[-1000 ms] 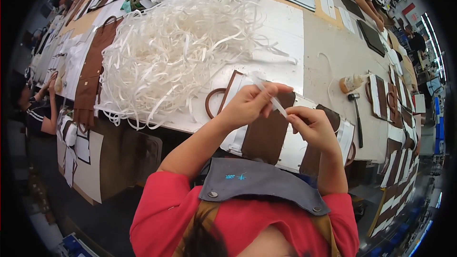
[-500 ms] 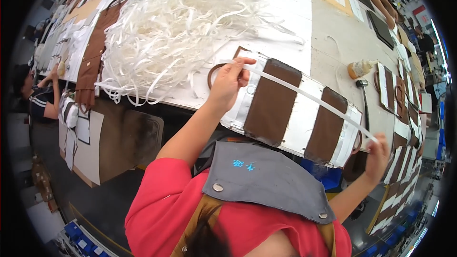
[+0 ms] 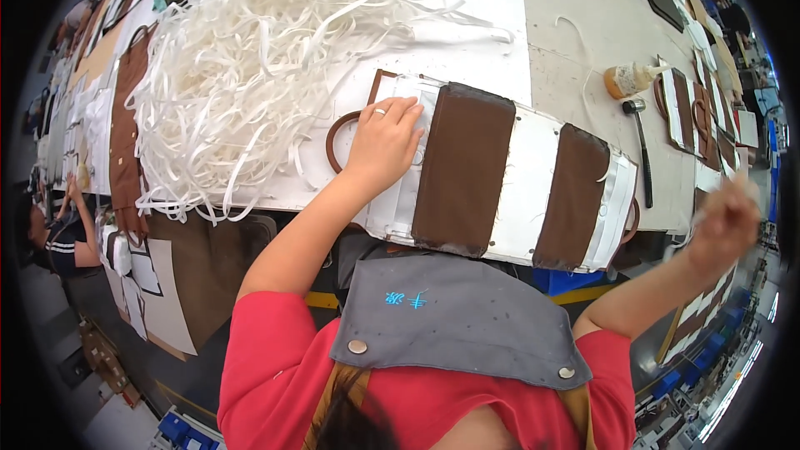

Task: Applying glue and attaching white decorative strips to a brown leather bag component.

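A flat bag piece (image 3: 527,179) lies on the bench in front of me, white with two wide brown panels and a brown handle at each end. My left hand (image 3: 387,140) rests on its left end, fingers laid over the clear edging beside the left handle (image 3: 335,138). Away to the right, my right hand (image 3: 727,215) is raised off the bench. Motion smears its fingers. A bit of white strip (image 3: 685,242) shows just below that hand; whether the fingers hold it I cannot tell.
A big tangled heap of white strips (image 3: 242,75) covers the bench at the back left. A glue bottle (image 3: 627,81) and a black-handled hammer (image 3: 642,150) lie beyond the bag piece's right end. More brown-and-white pieces (image 3: 683,108) are at the far right. Another person (image 3: 71,233) works at the left.
The white strip stretched between my hands over the bag piece is gone from there. My right hand has swung up and rightward; my left hand has gone from pinching the strip to lying on the piece.
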